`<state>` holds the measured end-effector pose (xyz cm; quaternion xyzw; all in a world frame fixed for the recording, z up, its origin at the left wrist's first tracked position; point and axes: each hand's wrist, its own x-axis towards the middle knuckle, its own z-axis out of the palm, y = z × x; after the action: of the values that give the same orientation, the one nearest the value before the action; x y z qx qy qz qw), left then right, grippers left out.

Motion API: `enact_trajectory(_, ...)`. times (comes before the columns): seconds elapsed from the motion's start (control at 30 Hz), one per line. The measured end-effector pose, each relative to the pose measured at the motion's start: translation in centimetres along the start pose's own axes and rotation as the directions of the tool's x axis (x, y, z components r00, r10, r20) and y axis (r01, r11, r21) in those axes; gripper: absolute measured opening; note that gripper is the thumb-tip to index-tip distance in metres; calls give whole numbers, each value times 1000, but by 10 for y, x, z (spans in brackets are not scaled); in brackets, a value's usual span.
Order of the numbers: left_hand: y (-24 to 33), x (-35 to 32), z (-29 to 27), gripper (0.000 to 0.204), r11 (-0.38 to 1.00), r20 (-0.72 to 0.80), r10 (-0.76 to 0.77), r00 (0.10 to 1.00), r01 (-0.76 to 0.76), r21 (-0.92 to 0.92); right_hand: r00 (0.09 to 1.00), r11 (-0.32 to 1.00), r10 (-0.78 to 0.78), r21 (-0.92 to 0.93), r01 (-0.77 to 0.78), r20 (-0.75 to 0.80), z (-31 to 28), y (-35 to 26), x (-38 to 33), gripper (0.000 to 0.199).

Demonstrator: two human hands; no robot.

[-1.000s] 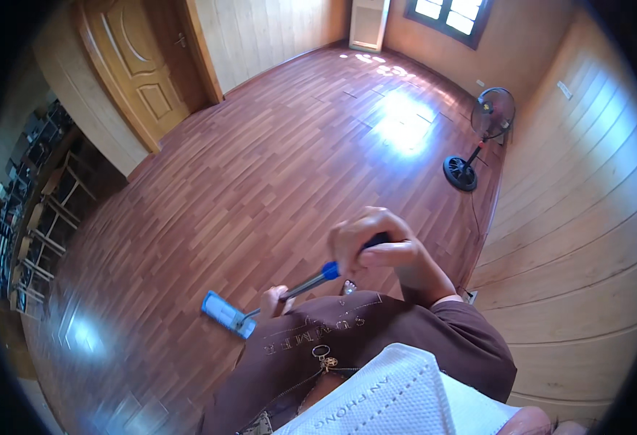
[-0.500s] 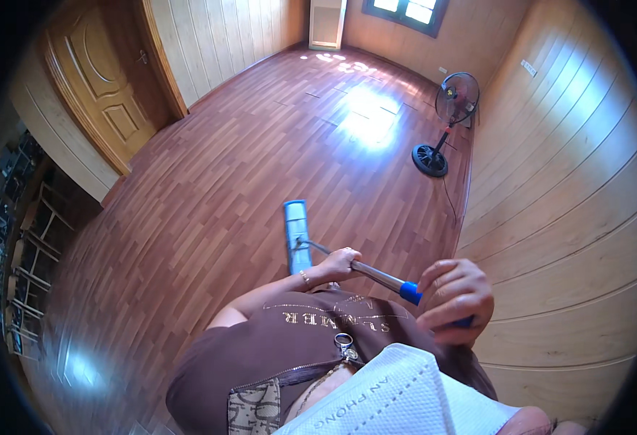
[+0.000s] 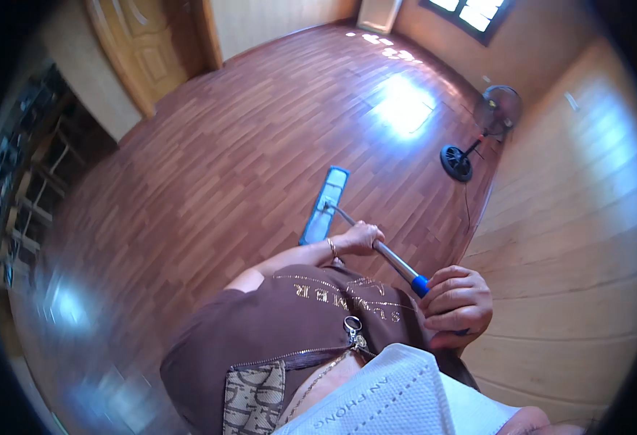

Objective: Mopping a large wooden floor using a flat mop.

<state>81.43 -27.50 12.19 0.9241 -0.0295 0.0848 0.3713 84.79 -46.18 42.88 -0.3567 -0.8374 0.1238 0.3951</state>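
Observation:
A flat mop with a long blue-and-white head point(image 3: 314, 224) rests on the wooden floor in front of me, its head lying slantwise. From the head a metal pole point(image 3: 397, 259) runs back toward my right side. My left hand point(image 3: 363, 238) is wrapped round the pole's lower part. My right hand point(image 3: 460, 303) is closed round the blue grip at the top end, near the right wall. A bit of blue shows below its fingers.
A black standing fan point(image 3: 458, 163) stands near the right wall, its cord trailing along the floor point(image 3: 239, 167). A wooden door point(image 3: 151, 61) is at the far left. Shelves or racks with dark objects point(image 3: 21, 181) line the left side. A window point(image 3: 471, 14) is at the back.
The mop head has swung from nearly straight to a slant, farther forward and right in view. Both hands keep hold of the mop. The whole view has shifted and turned somewhat.

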Motion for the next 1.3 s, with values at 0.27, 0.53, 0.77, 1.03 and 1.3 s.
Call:
enact_trajectory(0.27, -58, -45, -17, 25, 958, -284, -243, 928, 275, 78, 990, 981, -71, 172, 91, -122, 27, 53, 4, 28)
enact_trajectory(0.53, -93, -134, -42, 34, 841, -538, -361, 762, 516, 166, 994, 964, 3, 266, 28, -114, 70, 83, 24, 19)
enact_trajectory(0.77, -84, -232, -53, 29, 751, -655, -540, 529, 655, -90, 980, 909, -106, 415, 26, 169, 114, 109, 44, 17)
enact_trajectory(1.03, -42, -343, -23, 36, 507, -717, -632, 295, 857, -95, 926, 797, -245, 604, 23, 288, 176, 113, 62, 18)
enact_trajectory(1.3, 13, -409, 44, 35, 263, -855, -517, -41, 943, -205, 826, 691, -367, 720, -65, 428, 200, 101, 81, 12)
